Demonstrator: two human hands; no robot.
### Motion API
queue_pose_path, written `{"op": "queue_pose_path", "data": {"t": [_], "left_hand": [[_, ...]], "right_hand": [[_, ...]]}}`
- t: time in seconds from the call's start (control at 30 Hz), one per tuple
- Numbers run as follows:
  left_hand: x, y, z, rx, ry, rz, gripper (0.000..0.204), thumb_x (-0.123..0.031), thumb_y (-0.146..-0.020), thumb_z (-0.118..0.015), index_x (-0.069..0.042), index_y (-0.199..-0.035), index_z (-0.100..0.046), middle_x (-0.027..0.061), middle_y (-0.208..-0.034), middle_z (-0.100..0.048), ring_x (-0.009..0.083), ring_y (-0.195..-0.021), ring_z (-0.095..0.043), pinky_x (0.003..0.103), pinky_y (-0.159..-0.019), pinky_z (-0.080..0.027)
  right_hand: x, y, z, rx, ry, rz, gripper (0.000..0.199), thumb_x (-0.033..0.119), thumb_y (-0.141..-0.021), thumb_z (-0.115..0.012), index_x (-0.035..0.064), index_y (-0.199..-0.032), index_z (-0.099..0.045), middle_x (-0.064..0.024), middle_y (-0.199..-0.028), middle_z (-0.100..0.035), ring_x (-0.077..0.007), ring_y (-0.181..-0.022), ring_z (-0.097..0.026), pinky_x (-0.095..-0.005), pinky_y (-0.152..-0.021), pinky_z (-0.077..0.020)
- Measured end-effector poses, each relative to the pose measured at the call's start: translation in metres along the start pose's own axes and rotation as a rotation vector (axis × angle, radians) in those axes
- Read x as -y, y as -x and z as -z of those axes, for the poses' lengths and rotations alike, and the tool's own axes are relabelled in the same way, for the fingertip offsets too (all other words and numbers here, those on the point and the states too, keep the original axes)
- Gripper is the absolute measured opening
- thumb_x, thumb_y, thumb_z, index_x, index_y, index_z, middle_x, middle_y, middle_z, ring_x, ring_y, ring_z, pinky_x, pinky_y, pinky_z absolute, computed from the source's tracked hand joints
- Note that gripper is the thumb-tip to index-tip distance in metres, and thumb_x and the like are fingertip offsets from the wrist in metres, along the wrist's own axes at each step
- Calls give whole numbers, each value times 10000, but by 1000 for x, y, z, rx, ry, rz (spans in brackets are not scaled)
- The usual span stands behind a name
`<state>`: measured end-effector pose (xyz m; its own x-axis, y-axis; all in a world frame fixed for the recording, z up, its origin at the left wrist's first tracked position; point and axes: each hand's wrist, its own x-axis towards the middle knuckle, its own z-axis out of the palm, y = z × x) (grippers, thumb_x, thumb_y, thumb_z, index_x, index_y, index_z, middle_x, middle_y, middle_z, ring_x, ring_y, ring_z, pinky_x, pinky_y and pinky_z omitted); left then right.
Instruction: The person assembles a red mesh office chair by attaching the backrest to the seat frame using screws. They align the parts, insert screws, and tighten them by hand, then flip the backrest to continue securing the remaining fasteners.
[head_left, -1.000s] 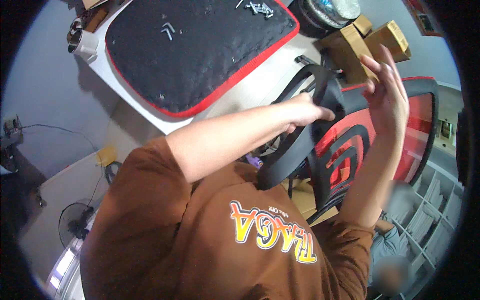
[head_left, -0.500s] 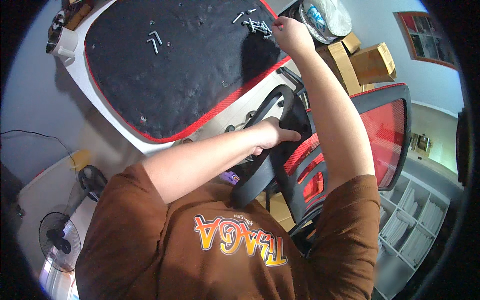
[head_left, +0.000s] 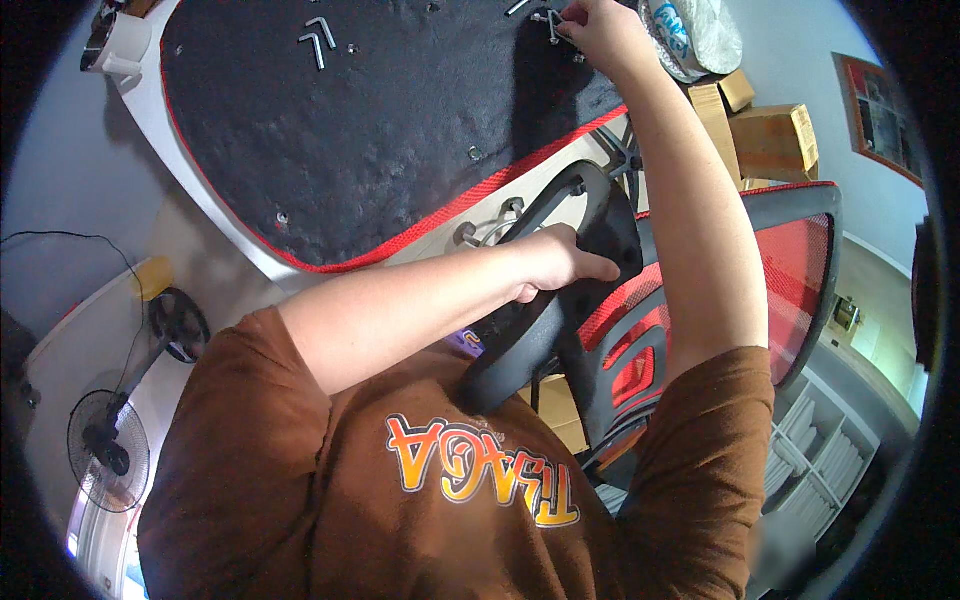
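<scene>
My left hand (head_left: 560, 262) is wrapped round a black plastic chair armrest (head_left: 515, 365), its thumb lying along the frame. The looped armrest stands close against my shirt, beside a chair backrest (head_left: 790, 270) with red mesh. At the top, my right hand (head_left: 612, 42) reaches over an upturned seat cushion (head_left: 370, 150) with a black underside and red edge. Its fingertips are pinched at a silver bolt (head_left: 553, 28); the fingers partly hide the metal there. Two L-shaped hex keys (head_left: 320, 48) lie on the cushion's underside, left of that hand.
The cushion rests on a white table (head_left: 150, 135) with a white cup-like holder (head_left: 125, 45) at its left edge. Cardboard boxes (head_left: 770, 140) and a plastic-wrapped bundle (head_left: 700, 35) stand beyond my right arm. A fan (head_left: 108, 450) is at lower left, white shelves (head_left: 815, 450) at right.
The view has shifted, so the cushion and hex keys sit higher in the picture. My right fingers have moved in among the bolts. My left hand keeps its hold on the armrest.
</scene>
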<state>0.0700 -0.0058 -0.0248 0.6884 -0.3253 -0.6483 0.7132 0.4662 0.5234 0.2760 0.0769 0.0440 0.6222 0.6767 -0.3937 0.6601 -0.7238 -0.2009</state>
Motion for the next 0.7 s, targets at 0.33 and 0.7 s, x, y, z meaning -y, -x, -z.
{"op": "queue_pose_path", "data": {"t": [0.33, 0.7], "left_hand": [[2, -1, -2, 3, -7, 9, 390, -160, -757, -710, 60, -1052, -581, 130, -905, -642, 186, -758, -614, 322, -696, -514], [6, 13, -10, -28, -22, -43, 396, -165, -766, -706, 54, -1067, -572, 148, -961, -637, 200, -811, -625, 327, -719, -522]], "right_hand": [[2, 2, -25, -328, 225, 171, 183, 170, -818, -487, 44, -925, -564, -198, -875, -636, -358, -829, -623, -447, -718, -496], [-1, 24, -12, -439, -719, 199, 134, 94, -749, -630, 38, -840, -549, -63, -706, -594, -164, -598, -561, -286, -535, -448]]}}
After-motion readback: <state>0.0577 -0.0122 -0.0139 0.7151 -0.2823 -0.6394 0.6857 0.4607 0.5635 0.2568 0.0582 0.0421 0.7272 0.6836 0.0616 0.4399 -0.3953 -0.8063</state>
